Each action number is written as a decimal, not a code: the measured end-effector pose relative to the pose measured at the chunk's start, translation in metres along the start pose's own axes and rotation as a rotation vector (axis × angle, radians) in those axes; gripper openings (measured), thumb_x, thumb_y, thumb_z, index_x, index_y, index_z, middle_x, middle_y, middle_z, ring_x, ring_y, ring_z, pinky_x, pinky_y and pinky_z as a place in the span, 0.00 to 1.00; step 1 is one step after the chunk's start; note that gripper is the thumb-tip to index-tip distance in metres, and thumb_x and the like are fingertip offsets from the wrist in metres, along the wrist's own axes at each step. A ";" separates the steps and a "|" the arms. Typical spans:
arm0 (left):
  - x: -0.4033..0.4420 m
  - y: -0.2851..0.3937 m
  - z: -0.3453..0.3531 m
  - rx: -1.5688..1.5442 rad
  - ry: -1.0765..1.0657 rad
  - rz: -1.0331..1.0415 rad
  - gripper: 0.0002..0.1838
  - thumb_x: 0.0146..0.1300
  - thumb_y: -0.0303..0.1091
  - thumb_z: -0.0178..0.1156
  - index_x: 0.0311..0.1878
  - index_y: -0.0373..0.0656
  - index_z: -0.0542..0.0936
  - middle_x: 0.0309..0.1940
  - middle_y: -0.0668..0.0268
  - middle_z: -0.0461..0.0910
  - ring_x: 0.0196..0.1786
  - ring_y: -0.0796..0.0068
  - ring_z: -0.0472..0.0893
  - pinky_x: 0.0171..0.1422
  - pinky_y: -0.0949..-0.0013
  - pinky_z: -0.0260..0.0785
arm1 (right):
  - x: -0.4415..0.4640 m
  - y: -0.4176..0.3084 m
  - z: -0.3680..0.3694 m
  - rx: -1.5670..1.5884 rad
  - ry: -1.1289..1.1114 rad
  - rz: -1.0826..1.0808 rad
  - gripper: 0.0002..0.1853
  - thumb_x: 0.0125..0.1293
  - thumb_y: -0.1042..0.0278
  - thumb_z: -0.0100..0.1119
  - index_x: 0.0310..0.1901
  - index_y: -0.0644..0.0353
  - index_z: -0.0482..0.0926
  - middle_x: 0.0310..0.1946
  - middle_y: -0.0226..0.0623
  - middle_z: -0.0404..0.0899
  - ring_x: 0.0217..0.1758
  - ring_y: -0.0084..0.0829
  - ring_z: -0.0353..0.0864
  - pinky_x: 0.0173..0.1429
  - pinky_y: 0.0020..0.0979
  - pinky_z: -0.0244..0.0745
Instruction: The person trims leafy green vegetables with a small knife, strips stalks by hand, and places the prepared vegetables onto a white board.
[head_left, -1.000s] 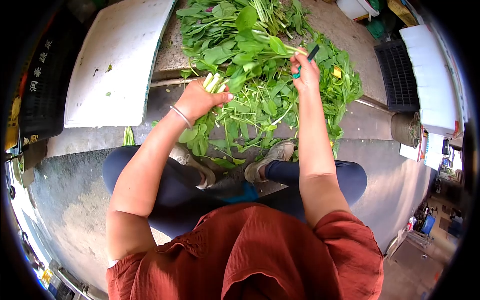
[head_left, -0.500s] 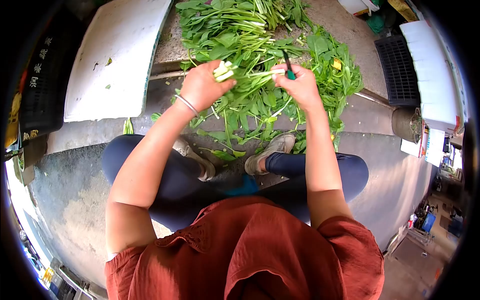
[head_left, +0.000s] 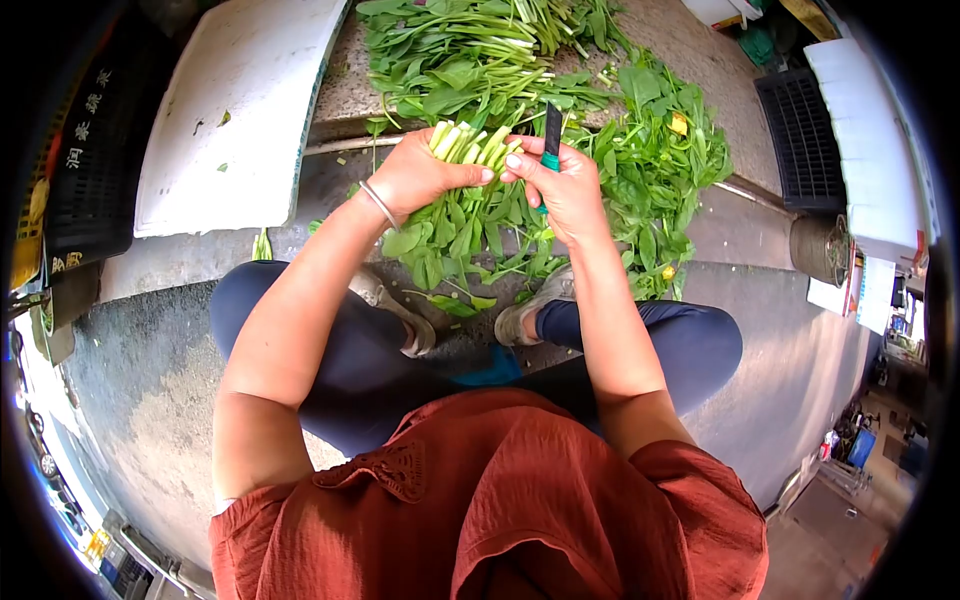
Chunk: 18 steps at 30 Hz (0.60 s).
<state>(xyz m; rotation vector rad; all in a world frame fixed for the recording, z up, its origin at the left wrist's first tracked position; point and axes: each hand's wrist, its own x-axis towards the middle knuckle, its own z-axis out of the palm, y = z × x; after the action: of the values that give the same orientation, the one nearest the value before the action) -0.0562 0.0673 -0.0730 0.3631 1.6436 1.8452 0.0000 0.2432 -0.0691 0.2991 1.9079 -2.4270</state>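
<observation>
My left hand [head_left: 418,176] is closed round a bunch of leafy greens [head_left: 470,146], its pale cut stem ends pointing up and its leaves hanging below. In my right hand [head_left: 570,192] is a small knife [head_left: 551,135] with a teal handle and a dark blade pointing away from me. The right thumb and fingertips touch the stems at the bunch's right side. Just beyond both hands lies a pile of leafy greens [head_left: 465,75] with their stems to the right. More loose leaves [head_left: 650,150] are heaped to the right.
A white foam board [head_left: 235,120] stands at the left by a black crate [head_left: 95,170]. On the right are another black crate [head_left: 800,140], a white foam box [head_left: 875,150] and a round container [head_left: 820,248]. A low concrete ledge [head_left: 680,40] bears the greens; fallen leaves lie near my shoes.
My right hand has moved left to the bunch, and the stems it held out are now together with those in my left hand. The knife now points more upright.
</observation>
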 end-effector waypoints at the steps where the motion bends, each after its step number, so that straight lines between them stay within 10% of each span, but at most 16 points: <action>1: 0.000 0.000 0.000 -0.010 -0.007 -0.007 0.19 0.49 0.23 0.65 0.47 0.39 0.75 0.39 0.70 0.79 0.40 0.83 0.77 0.47 0.77 0.69 | 0.000 0.002 0.000 -0.024 0.007 0.007 0.13 0.53 0.75 0.63 0.41 0.67 0.77 0.27 0.33 0.79 0.27 0.21 0.79 0.18 0.15 0.60; 18: -0.002 0.002 -0.001 0.026 0.105 -0.047 0.17 0.46 0.26 0.68 0.41 0.39 0.78 0.36 0.69 0.80 0.38 0.82 0.77 0.46 0.76 0.69 | -0.002 0.006 0.016 -0.144 0.070 -0.083 0.17 0.53 0.72 0.64 0.46 0.64 0.75 0.27 0.30 0.78 0.25 0.18 0.77 0.21 0.15 0.62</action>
<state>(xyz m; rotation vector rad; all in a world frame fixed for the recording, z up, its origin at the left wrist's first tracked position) -0.0557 0.0650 -0.0709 0.2402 1.7326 1.8365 0.0013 0.2257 -0.0710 0.3087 2.1528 -2.3411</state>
